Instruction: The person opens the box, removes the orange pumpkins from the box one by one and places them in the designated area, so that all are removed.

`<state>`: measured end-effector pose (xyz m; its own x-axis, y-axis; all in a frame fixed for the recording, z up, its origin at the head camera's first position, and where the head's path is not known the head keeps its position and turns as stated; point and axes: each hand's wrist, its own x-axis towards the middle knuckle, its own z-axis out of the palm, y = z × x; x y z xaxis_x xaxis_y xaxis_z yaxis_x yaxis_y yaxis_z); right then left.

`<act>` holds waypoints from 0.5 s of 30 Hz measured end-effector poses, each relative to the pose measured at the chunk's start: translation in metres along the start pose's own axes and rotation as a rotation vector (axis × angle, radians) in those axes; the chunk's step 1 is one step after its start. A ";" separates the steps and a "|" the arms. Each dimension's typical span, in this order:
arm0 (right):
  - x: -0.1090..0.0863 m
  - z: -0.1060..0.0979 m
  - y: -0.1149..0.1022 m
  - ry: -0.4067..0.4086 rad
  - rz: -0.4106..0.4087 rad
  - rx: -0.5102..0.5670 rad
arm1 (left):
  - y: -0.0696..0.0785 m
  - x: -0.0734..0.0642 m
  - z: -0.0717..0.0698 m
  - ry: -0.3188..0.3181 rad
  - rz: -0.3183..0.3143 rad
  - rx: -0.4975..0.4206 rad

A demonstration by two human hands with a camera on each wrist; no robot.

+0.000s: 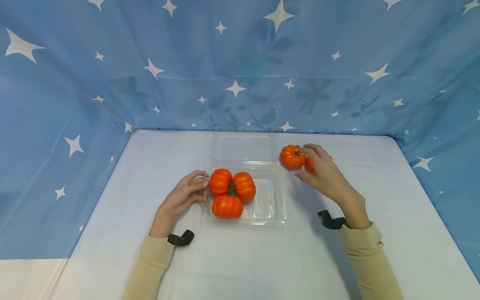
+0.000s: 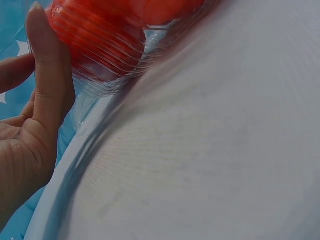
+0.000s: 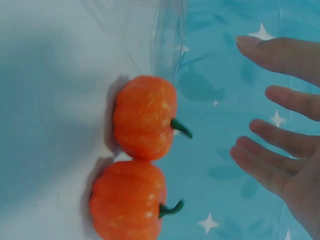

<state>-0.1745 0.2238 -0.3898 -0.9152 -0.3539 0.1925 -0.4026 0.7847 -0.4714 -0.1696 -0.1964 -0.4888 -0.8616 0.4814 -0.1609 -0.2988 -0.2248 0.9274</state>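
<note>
Three small orange pumpkins with green stems sit bunched in the left part of a clear plastic clamshell box, whose lid lies folded back. At the box's left wall, my left hand rests with loosely bent fingers; its thumb stands alongside the plastic in the left wrist view. Two more pumpkins, one nearer the box and one farther right, lie side by side on the table. Over them hovers my right hand, fingers apart and holding nothing; it partly hides the farther one in the head view.
A white cloth covers the table. Blue fabric with white stars hangs behind it and along both sides. A black device is worn at the left wrist and another at the right.
</note>
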 end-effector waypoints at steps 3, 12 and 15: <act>0.005 -0.001 -0.008 -0.049 -0.032 0.018 | 0.004 0.000 0.000 0.007 -0.003 0.001; 0.018 -0.002 -0.032 -0.224 -0.086 0.037 | 0.003 -0.002 0.003 0.006 -0.009 0.004; 0.024 -0.001 -0.040 -0.252 -0.109 0.052 | 0.003 -0.001 0.002 0.006 -0.003 0.003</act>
<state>-0.1805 0.1846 -0.3653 -0.8312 -0.5553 0.0275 -0.4912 0.7102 -0.5043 -0.1687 -0.1955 -0.4849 -0.8634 0.4768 -0.1653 -0.2996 -0.2208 0.9282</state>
